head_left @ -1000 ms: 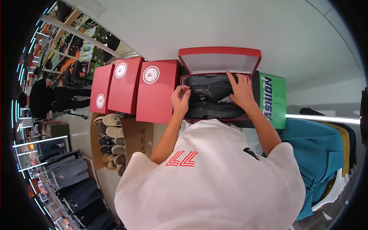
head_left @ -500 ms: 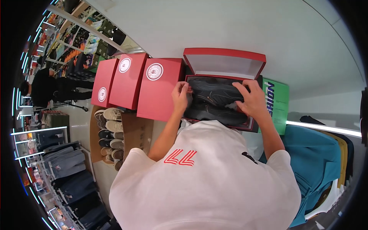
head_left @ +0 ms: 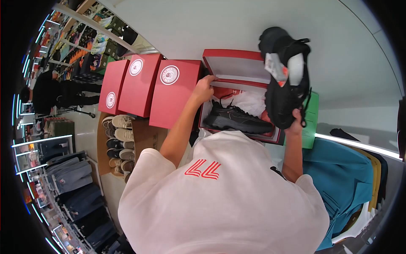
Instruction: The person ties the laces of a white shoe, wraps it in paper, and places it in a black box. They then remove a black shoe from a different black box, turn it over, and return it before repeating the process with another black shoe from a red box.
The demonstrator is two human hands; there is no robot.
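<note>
My right hand [head_left: 294,122] grips a black sneaker [head_left: 281,101] by its toe end and holds it up, heel away from me, with a white and orange tag near its opening. Below and to the left, the red shoebox [head_left: 204,122] stands with its lid [head_left: 232,54] raised. In it lies the other black sneaker [head_left: 237,117], on its side, beside crumpled white tissue paper [head_left: 249,103]. My left hand [head_left: 205,89] is closed on the box's left rim near the lid hinge; its fingertips are partly hidden.
Several closed red shoeboxes [head_left: 175,99] stand to the left. Beyond them is a carton [head_left: 146,139] of shoes. A green box [head_left: 312,120] and hanging clothes [head_left: 347,169] are at the right. Farther left, a person in black [head_left: 46,93] stands near racks.
My right hand has lifted one black sneaker out of the box, up and to the right, uncovering the tissue paper. My left hand has moved up to the box's rim.
</note>
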